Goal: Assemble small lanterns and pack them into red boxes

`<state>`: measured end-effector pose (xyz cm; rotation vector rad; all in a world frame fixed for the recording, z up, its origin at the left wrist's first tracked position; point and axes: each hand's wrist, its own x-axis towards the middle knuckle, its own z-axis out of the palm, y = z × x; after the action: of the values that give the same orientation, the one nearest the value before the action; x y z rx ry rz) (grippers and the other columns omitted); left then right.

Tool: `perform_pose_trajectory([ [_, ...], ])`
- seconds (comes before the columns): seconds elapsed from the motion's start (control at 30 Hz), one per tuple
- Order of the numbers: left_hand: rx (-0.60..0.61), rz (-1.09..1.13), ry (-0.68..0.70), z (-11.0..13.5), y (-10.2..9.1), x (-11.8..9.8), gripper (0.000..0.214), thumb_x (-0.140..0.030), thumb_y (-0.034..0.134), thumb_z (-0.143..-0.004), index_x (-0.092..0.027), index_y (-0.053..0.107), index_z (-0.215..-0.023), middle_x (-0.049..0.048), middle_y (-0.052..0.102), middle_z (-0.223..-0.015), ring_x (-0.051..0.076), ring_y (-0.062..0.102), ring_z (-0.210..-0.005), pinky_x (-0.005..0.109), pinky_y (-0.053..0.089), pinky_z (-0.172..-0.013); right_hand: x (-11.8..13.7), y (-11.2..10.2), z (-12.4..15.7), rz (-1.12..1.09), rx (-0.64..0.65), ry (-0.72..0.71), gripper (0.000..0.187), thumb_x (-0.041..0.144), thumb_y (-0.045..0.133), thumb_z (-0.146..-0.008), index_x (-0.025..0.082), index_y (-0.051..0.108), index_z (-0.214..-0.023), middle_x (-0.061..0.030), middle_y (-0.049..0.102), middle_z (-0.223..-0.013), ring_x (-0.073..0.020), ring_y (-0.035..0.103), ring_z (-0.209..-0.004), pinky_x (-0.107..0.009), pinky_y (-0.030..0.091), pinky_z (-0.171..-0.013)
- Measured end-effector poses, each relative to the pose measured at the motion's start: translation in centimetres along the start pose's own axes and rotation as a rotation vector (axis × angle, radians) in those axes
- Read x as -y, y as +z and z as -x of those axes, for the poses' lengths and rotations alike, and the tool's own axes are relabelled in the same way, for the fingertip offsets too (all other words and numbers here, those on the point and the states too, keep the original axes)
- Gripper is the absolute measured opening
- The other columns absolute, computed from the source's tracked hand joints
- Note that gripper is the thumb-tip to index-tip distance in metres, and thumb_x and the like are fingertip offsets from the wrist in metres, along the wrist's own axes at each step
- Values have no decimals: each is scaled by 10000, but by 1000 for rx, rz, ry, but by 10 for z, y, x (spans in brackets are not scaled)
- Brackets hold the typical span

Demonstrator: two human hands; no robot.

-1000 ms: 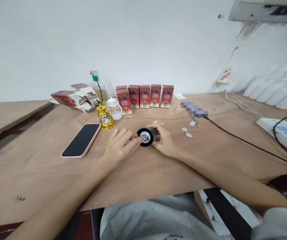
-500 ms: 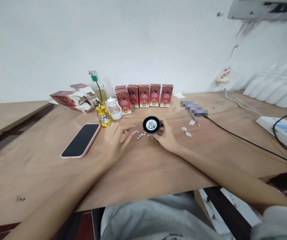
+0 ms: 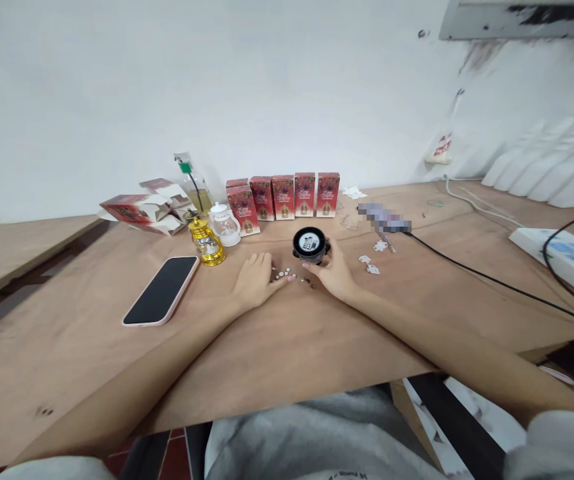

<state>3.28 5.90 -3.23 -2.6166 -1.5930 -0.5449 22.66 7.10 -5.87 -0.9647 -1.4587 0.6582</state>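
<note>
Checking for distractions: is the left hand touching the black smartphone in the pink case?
No, the left hand lies beside small silver discs, apart from the black pink-cased smartphone.

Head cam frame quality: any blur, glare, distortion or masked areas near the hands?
Head view: soft even light, faint shadows, no glare on the phone. Wide-angle bowing shows along the table edge. The right margin around the power strip is smeared. A pixelated patch sits beyond the right hand, which grips the black round device. The small pieces at the left hand are too tiny to identify.
</note>
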Motion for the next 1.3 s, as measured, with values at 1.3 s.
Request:
perform_pose_trajectory([
  [1.3, 213, -126, 161, -9, -7, -2, 240, -288, 249, -962, -176, 461, -950, 125, 608, -974, 252, 587, -896, 375, 458, -744, -4, 1, 2, -14, 24, 5, 520, 192, 752, -624, 232, 494, -1073, -64, 633, -1082, -251, 605, -1067, -462, 515, -918],
])
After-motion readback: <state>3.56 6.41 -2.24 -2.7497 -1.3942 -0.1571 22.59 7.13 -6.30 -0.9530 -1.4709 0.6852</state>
